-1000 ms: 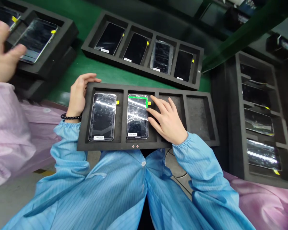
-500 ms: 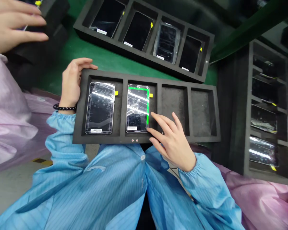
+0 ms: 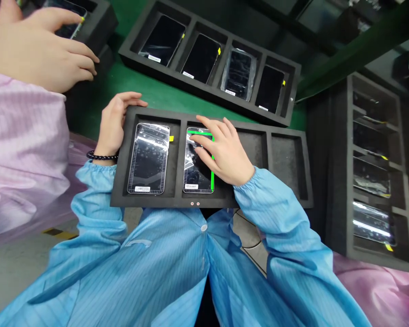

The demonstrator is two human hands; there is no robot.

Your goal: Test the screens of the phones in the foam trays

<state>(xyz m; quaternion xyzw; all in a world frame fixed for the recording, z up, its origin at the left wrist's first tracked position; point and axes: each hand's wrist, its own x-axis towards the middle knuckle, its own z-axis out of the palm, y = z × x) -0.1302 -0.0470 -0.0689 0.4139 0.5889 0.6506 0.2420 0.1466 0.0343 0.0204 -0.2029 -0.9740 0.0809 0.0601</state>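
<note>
Across my lap lies a black foam tray with compartments in a row. My left hand grips its left end, fingers bent over the far corner. In the leftmost compartment is a phone with a grid border on its lit screen, a white label and a yellow tab. The second compartment holds another phone, its screen showing a green band along the top and right edges. Over that screen reaches my right hand, fingers extended and apart, a fingertip at the upper part of the glass; nothing is held in it.
Beyond my tray, a second foam tray with several phones rests on the green table. At right stands a tall stack of trays with phones. A co-worker's hand and pink sleeve are close on my left.
My right hand has moved from the lower right edge of the second phone up to its top. The green band now runs further down the right edge. The co-worker's hand has shifted right.
</note>
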